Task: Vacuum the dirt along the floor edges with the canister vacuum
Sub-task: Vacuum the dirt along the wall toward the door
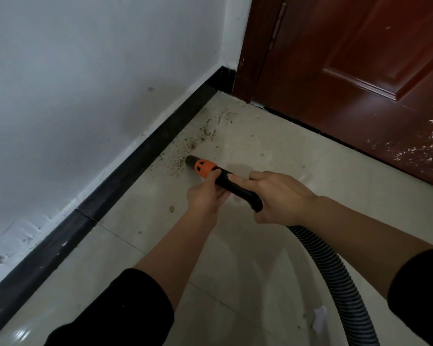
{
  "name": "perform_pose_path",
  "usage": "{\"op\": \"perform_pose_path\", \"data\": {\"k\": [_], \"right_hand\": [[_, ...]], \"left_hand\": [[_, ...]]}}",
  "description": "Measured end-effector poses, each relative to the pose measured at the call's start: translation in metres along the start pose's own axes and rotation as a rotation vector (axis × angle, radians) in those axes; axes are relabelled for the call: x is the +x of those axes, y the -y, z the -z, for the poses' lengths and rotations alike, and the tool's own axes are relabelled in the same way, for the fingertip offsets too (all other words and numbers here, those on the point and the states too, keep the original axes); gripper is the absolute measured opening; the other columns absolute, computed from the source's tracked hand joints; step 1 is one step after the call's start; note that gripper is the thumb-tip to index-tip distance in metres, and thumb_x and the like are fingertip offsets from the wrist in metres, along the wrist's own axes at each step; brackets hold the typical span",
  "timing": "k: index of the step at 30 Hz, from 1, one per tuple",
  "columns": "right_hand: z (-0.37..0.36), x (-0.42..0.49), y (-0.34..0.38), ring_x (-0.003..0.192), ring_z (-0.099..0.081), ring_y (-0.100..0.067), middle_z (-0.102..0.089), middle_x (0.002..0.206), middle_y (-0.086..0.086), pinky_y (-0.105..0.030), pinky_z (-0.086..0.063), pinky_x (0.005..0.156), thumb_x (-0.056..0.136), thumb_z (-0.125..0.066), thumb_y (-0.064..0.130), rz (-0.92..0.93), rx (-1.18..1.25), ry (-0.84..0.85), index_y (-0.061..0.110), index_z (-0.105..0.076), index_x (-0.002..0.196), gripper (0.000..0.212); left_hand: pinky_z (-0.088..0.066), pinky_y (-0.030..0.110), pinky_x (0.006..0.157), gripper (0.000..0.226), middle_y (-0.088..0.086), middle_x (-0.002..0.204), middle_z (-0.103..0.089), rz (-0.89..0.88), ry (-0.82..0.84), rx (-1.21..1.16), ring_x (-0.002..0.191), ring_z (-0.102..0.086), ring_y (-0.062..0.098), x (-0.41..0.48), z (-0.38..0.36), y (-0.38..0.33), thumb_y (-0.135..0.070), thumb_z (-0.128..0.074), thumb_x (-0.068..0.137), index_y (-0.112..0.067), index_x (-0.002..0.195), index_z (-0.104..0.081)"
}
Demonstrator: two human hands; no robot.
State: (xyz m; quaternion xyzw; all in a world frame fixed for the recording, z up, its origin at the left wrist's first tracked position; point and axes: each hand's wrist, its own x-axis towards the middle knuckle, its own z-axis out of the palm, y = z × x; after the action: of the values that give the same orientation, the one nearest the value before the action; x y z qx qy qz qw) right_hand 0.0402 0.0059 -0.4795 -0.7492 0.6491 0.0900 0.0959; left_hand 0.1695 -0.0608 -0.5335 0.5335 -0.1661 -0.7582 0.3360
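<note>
Head: vacuum nozzle [204,167] points toward baseboard [135,161].

Dim, flat indoor light in a wide-angle head view.

Soft, even light leaves the white wall [85,71] a greyish blue; no source is in view. Faint, blurred shadows lie on the floor tiles [273,151] just beyond the vacuum handle [235,186] and under the left hand [205,196] and right hand [280,198]. A small patch of glare shines on the tile at the lower left, and the door [360,71] has a dull sheen. The black baseboard [110,186] bows slightly with lens distortion. The sleeves [125,308] look soft, and fine detail is smeared.
</note>
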Motion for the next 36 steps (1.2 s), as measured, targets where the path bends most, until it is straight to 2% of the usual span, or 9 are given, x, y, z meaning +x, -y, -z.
{"op": "perform_pose_path", "data": {"k": [4,10,15,19,24,30,36], "right_hand": [[-0.005,-0.004,0.013,0.082,-0.045,-0.018,-0.045,0.099,0.002,-0.032,-0.042,0.065,0.08,-0.066,0.03,0.01,0.006,-0.009,0.033,-0.004,0.153,0.096],[-0.009,-0.01,0.025,0.084,-0.045,-0.018,-0.045,0.102,0.002,-0.034,-0.045,0.068,0.081,-0.063,0.031,0.038,0.002,-0.01,0.032,-0.002,0.153,0.094],[-0.007,-0.017,0.028,0.086,-0.046,-0.016,-0.044,0.1,0.004,-0.033,-0.047,0.069,0.081,-0.063,0.032,0.054,0.015,-0.002,0.033,-0.003,0.153,0.094],[-0.006,-0.016,0.033,0.083,-0.039,-0.013,-0.037,0.096,0.007,-0.029,-0.041,0.067,0.081,-0.063,0.033,0.06,0.015,0.02,0.032,-0.003,0.153,0.094],[-0.004,-0.008,0.044,0.083,-0.038,-0.013,-0.034,0.094,0.008,-0.03,-0.04,0.066,0.081,-0.063,0.033,0.084,0.023,0.022,0.032,-0.006,0.153,0.093],[-0.004,0.002,0.053,0.082,-0.037,-0.012,-0.032,0.093,0.009,-0.027,-0.034,0.064,0.079,-0.065,0.035,0.101,0.036,0.017,0.033,-0.006,0.153,0.094],[-0.006,0.011,0.062,0.081,-0.04,-0.015,-0.037,0.094,0.007,-0.029,-0.037,0.063,0.078,-0.066,0.035,0.108,0.042,0.008,0.034,-0.006,0.153,0.096]], "left_hand": [[-0.059,0.023,0.063,0.017,0.015,0.089,-0.07,0.01,-0.007,0.035,0.079,-0.071,0.02,-0.004,0.014,0.0,-0.016,-0.067,0.091,0.001,0.092,-0.062],[-0.059,0.028,0.075,0.017,0.017,0.094,-0.072,0.017,0.005,0.058,0.085,-0.072,0.022,-0.011,0.031,0.003,-0.018,-0.066,0.092,-0.001,0.093,-0.062],[-0.059,0.028,0.074,0.019,0.016,0.093,-0.073,0.036,0.015,0.04,0.085,-0.072,0.021,-0.015,0.036,0.007,-0.017,-0.067,0.09,0.0,0.096,-0.064],[-0.058,0.027,0.074,0.017,0.014,0.09,-0.072,0.031,-0.011,0.024,0.086,-0.071,0.022,-0.018,0.041,0.007,-0.017,-0.066,0.091,-0.001,0.093,-0.063],[-0.059,0.024,0.062,0.015,0.011,0.08,-0.071,-0.007,-0.092,-0.011,0.07,-0.071,0.017,-0.019,0.047,0.003,-0.017,-0.066,0.089,-0.003,0.086,-0.062],[-0.056,0.026,0.067,0.016,0.011,0.087,-0.072,-0.027,-0.129,-0.006,0.08,-0.071,0.02,-0.014,0.059,-0.001,-0.022,-0.066,0.089,-0.006,0.091,-0.064],[-0.058,0.03,0.072,0.019,0.012,0.087,-0.073,-0.038,-0.154,-0.008,0.082,-0.072,0.022,-0.009,0.068,-0.005,-0.022,-0.067,0.087,-0.004,0.092,-0.065]]}}
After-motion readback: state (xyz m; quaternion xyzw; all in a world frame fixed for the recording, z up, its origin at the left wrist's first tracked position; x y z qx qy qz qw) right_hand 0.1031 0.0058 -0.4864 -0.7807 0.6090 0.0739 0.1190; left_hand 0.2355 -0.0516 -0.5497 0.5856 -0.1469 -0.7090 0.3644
